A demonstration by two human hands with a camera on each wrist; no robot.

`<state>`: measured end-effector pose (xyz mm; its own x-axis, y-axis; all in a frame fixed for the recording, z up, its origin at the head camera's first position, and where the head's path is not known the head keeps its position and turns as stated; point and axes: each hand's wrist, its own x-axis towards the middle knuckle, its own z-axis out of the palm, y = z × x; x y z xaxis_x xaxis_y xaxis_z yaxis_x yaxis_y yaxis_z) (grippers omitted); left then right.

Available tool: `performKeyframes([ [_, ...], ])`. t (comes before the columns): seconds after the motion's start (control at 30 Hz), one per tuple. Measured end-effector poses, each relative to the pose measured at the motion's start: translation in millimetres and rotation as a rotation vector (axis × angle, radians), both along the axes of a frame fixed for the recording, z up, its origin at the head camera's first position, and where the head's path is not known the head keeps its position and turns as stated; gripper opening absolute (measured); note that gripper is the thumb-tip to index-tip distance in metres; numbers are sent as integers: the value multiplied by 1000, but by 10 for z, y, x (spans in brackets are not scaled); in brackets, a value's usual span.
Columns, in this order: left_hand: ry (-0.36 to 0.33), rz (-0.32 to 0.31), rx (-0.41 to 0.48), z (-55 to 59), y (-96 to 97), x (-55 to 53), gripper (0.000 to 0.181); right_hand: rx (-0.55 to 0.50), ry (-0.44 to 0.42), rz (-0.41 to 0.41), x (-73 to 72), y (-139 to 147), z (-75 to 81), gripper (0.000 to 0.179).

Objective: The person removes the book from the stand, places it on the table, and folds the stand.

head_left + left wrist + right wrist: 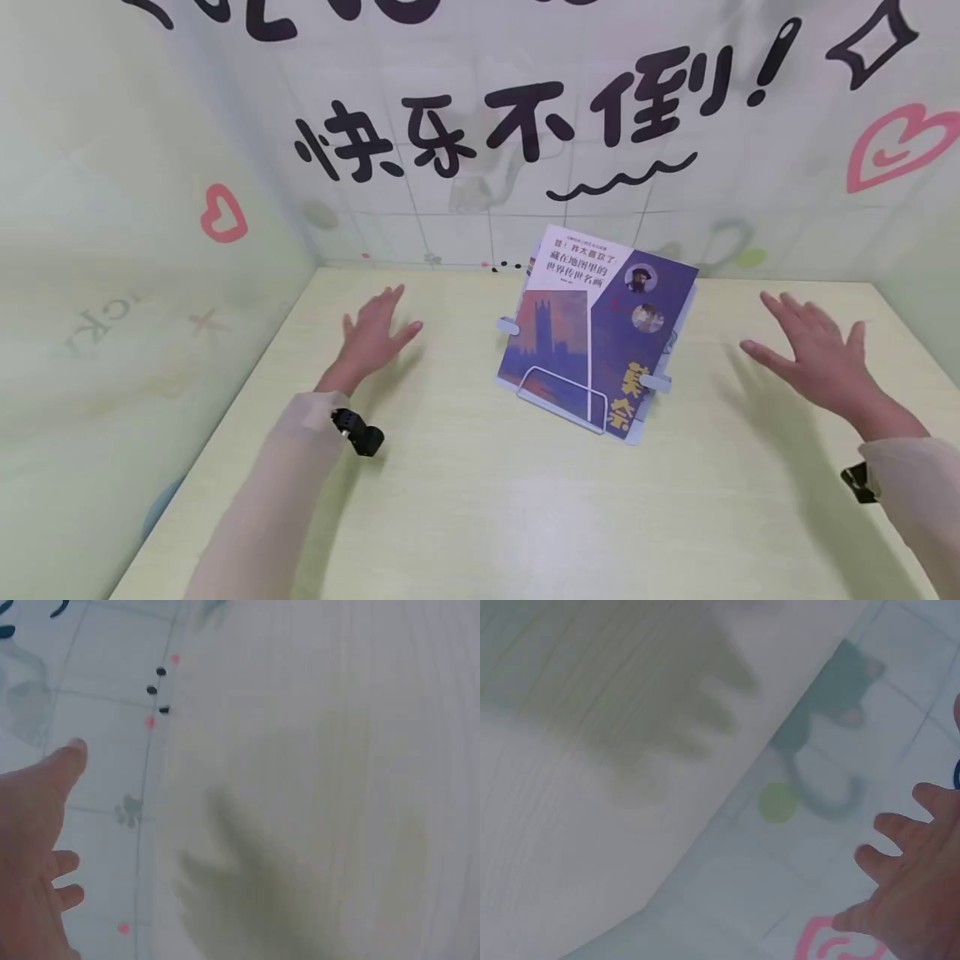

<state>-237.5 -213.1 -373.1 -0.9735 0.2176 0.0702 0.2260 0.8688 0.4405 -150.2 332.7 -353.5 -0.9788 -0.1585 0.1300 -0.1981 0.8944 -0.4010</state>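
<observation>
A book (pixel 603 333) with a purple and white cover leans back, slightly turned, on a pale book stand (pixel 632 433). A thin wire bar crosses its lower front, and small side clips (pixel 657 382) hold its edges. To the left of the book, my left hand (pixel 372 335) hovers over the table with fingers spread, holding nothing. My right hand (pixel 819 354) is on the other side of the book, fingers also spread and nothing in it. Both hands are apart from the book and cast shadows on the tabletop. Each wrist view shows its hand with fingers extended.
The pale wooden table (pixel 480 517) meets a printed back curtain (pixel 465 233) with black characters and pink hearts. Similar curtain sides (pixel 150 333) close it in on the left and right. A black wrist camera (pixel 358 432) sits at the left cuff.
</observation>
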Motion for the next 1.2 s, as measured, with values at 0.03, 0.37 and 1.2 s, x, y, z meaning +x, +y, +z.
performKeyframes([
  [0.03,8,-23,48,31,89,3,66,-33,10,10,33,-59,22,68],
  [0.37,-67,-165,481,216,1054,-43,34,-385,-50,95,206,-737,72,34],
  [1.2,-195,-6,501,198,1620,-279,25,-720,-177,-22,125,-1009,-17,44],
])
